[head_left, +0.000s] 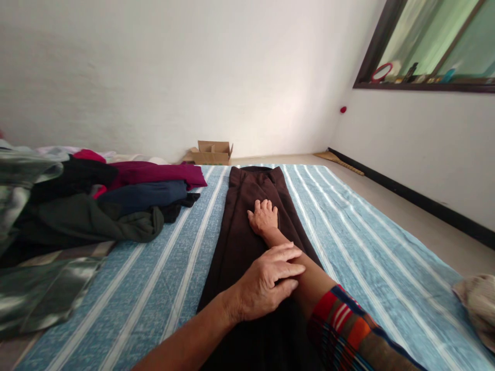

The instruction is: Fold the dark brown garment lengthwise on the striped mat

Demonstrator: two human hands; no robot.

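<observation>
Dark brown trousers lie lengthwise on the blue striped bedsheet, with their waistband at the far end. On their upper part my right hand rests palm down, fingers spread. My left hand is nearer to me, its fingers apart and crossing over my right forearm; whether it touches the forearm I cannot tell. Neither hand holds anything. My arms hide part of the trousers, and their lower end runs out of view at the bottom.
A heap of clothes covers the bed's left side. Behind the bed stands an open cardboard box by the wall. A beige cloth lies at the right edge. The window sill holds a red-framed mirror and bottles.
</observation>
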